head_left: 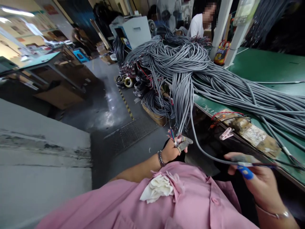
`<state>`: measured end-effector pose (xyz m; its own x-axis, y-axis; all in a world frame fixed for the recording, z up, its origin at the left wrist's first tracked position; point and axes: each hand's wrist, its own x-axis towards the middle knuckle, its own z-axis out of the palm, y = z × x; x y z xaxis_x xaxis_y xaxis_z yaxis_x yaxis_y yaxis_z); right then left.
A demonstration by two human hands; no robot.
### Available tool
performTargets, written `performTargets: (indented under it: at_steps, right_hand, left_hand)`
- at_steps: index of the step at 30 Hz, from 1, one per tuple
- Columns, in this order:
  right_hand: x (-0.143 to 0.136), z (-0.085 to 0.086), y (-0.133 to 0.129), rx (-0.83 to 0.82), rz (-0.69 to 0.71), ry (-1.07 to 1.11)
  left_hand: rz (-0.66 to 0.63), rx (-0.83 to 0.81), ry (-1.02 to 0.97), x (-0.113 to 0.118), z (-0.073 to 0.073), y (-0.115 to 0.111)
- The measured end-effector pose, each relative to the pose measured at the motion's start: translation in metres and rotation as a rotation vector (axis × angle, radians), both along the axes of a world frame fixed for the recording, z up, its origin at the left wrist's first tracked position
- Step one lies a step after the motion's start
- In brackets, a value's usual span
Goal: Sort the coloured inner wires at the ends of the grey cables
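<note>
My left hand (172,151) is closed around the ends of several grey cables, whose coloured inner wires (171,133) stick up past the fingers. Grey coverings wrap some of its fingertips. At the right, my right hand (258,178) pinches one grey cable (207,155) near its end, between a grey-covered finger and a thumb with blue tape. This cable curves down from the large grey cable bundle (176,60), which is heaped over the table and hangs off its edge. Thin dark wires run out beyond my right fingers.
The green table (269,65) carries the long cable run. A pink clip (226,134) and a taped cardboard piece (257,135) sit along its near edge. Coiled cables (158,105) lie in a box below. A person in a white shirt (196,25) is behind the heap.
</note>
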<state>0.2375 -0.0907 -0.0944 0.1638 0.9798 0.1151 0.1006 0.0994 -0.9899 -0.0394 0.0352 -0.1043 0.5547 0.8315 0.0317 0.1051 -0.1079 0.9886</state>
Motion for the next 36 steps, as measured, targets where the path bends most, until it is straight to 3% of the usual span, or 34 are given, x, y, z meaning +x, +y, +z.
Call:
performTargets:
  at_steps: [2, 3, 8, 12, 19, 23, 26, 30, 34, 36]
  right_hand:
    - [-0.015, -0.003, 0.013, -0.094, 0.19, -0.006]
    - [-0.024, -0.007, 0.019, -0.114, 0.213, 0.012]
    - [-0.051, -0.035, 0.039, -0.12, 0.155, 0.175]
    - [-0.049, -0.042, 0.033, -0.161, 0.111, 0.237]
    - [-0.034, -0.043, 0.025, -0.247, 0.14, 0.192]
    - [-0.028, -0.041, 0.025, -0.211, -0.042, 0.271]
    - [-0.029, -0.035, 0.028, -0.216, -0.096, 0.296]
    - [-0.033, -0.025, 0.036, -0.239, -0.019, 0.236]
    - [-0.035, -0.018, 0.043, -0.231, 0.048, 0.245]
    - [-0.036, -0.016, 0.045, -0.219, 0.05, 0.241]
  left_hand:
    - [-0.043, 0.006, -0.053, 0.014, 0.005, 0.001]
    - [-0.069, 0.02, -0.083, 0.023, 0.008, 0.0]
    - [-0.204, 0.029, -0.149, 0.065, 0.01, -0.005]
    - [-0.25, -0.024, -0.104, 0.08, 0.009, -0.004]
    - [-0.258, -0.068, -0.059, 0.09, 0.005, -0.005]
    - [-0.211, -0.181, -0.004, 0.088, -0.006, -0.004]
    - [-0.21, -0.146, 0.064, 0.087, -0.013, -0.004]
    - [-0.305, -0.116, 0.089, 0.085, -0.015, -0.004]
    - [-0.46, -0.171, 0.136, 0.08, -0.006, 0.002]
    - [-0.47, -0.185, 0.137, 0.078, -0.001, 0.004]
